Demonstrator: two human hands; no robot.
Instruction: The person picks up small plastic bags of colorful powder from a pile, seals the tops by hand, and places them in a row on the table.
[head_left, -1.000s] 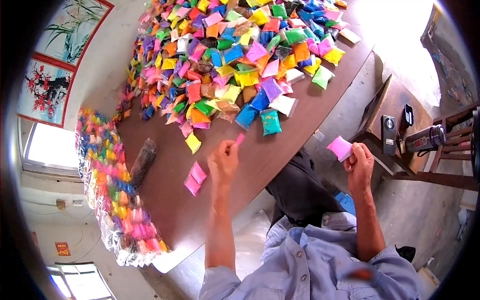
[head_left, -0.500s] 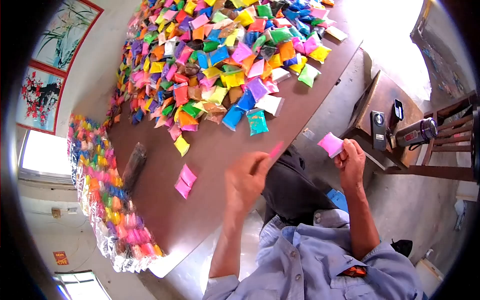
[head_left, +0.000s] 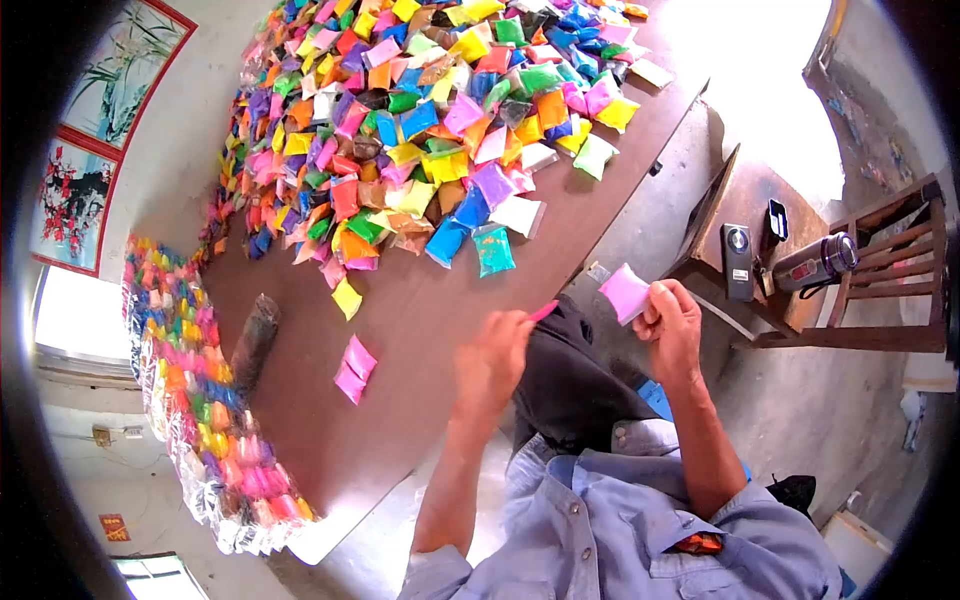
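My right hand pinches a small pink packet by its edge, held up beyond the table's near edge. Blurred by motion, my left hand is closed on a thin pink packet, which shows edge-on past the fingertips over my dark trouser leg. To the left of that hand, two pink packets lie end to end on the brown table. A yellow packet rests a little farther off, at the fringe of the big pile.
A large heap of colourful packets covers the table's far part. Along its left side stand clear bags of packets and a dark roll. At right, a small wooden table bears a flask and a black device, beside a wooden chair.
The whole view has shifted slightly, so the scene sits farther left. Both hands keep their pink packets; the left one's has dropped a little, and the right one's has turned slightly.
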